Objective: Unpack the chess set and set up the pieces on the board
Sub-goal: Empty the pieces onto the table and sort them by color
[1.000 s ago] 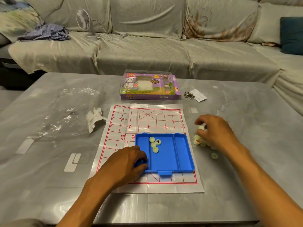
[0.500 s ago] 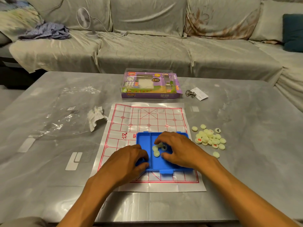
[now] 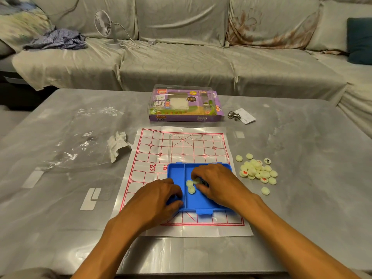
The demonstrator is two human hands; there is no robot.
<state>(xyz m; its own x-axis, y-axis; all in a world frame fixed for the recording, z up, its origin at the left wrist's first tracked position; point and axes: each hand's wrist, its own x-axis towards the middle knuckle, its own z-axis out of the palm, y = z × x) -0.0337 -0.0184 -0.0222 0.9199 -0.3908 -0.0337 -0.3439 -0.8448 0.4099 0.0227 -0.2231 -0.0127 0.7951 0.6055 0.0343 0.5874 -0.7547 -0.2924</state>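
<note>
Clear plastic wrapping (image 3: 84, 141): lies spread on the grey table (image 3: 302, 158) at the left of the frame, with a crumpled white paper scrap (image 3: 117, 144) at its right edge; neither is touched.

Left hand (image 3: 159, 196): is curled over the near left corner of the shallow blue plastic tray (image 3: 177, 170), thumb at the rim, and that corner is gripped, as it was a second ago.

White paper board with red grid lines (image 3: 181, 146): lies flat at centre frame, no piece set on it; the tray sits on its near half.

Purple cardboard game box with clear lid (image 3: 186, 104): lies just beyond the board, upper centre, untouched.

Right hand (image 3: 216, 184): a second ago it was out at the heap on the right; it has been brought into the tray, fingers bent over the few pale round pieces (image 3: 190, 186) left there. Some appear pinched, though the fingertips hide the contact.

Heap of pale round pieces (image 3: 256, 170): lies on the table to the right of the board, lower right of centre.

Meaning: unpacking appears nearly done; the last pieces are being gathered, and placement on the board has not begun.
</note>
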